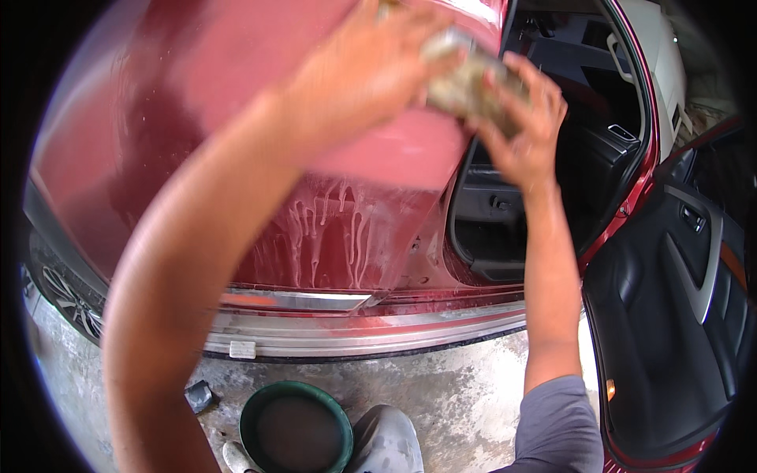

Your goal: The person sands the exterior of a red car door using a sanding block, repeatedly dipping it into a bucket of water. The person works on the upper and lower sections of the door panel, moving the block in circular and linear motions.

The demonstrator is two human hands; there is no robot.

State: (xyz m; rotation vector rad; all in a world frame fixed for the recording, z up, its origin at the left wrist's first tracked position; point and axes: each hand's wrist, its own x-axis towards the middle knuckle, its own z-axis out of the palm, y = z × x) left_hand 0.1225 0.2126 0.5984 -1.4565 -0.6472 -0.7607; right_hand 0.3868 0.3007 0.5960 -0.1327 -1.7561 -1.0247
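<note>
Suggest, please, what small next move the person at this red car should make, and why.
Perhaps bring the blurred, mottled beige-grey object in the bare right hand down over the pale, milky drips: they streak the dark-red lower car panel beneath the matte pinkish-red patch, and the object is well above them.
</note>
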